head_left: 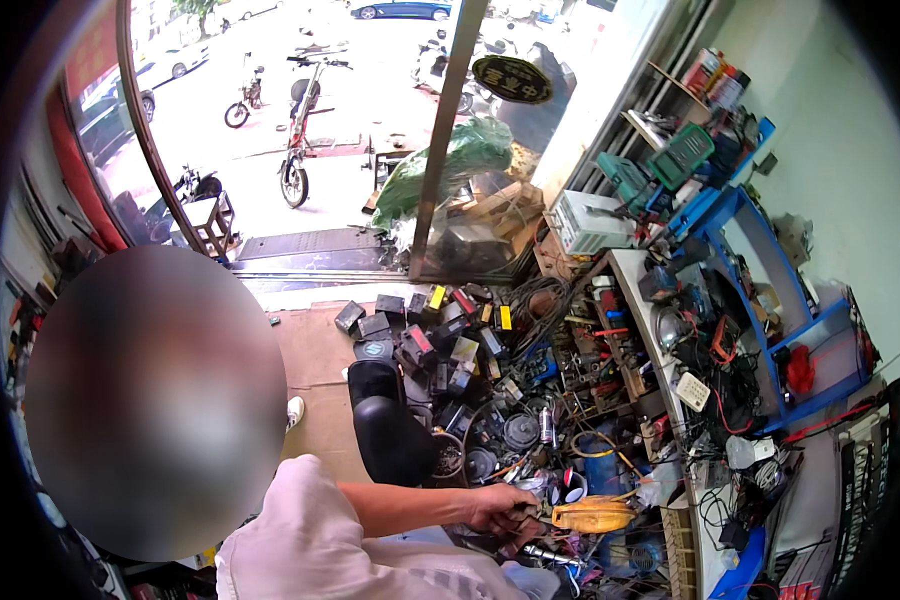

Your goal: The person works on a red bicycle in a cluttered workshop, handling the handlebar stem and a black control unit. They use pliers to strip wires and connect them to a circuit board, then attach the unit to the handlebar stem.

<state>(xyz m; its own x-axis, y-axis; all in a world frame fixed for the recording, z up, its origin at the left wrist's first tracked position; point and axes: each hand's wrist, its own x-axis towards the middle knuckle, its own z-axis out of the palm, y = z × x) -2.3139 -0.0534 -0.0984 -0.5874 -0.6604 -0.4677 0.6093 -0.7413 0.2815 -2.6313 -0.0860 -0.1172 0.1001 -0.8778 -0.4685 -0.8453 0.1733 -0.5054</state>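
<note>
Yellow-orange tool (592,516), flat and elongated, lies low in the frame just right of centre, on top of a heap of parts. A hand (500,507) reaches in from the left on a bare forearm that comes out of a pale sleeve (300,540); whether this arm is the wearer's own or another person's cannot be told, nor which hand it is. Its fingers are curled closed around something small and dark at the left end of the yellow-orange tool, touching or nearly touching that end; exactly what they grip is too small to make out. No second hand shows.

Above the hand, a black padded seat (388,425) stands at the edge of the heap. Dark battery blocks (410,335) with coloured labels spread across the middle of the frame, mixed with cables and round metal parts. A white workbench (638,300) runs down the right side, crowded with wires, and a blue shelf frame (760,300) stands against the right wall. Through the open doorway in the upper left, a motorbike (298,140) is parked in bright daylight.
</note>
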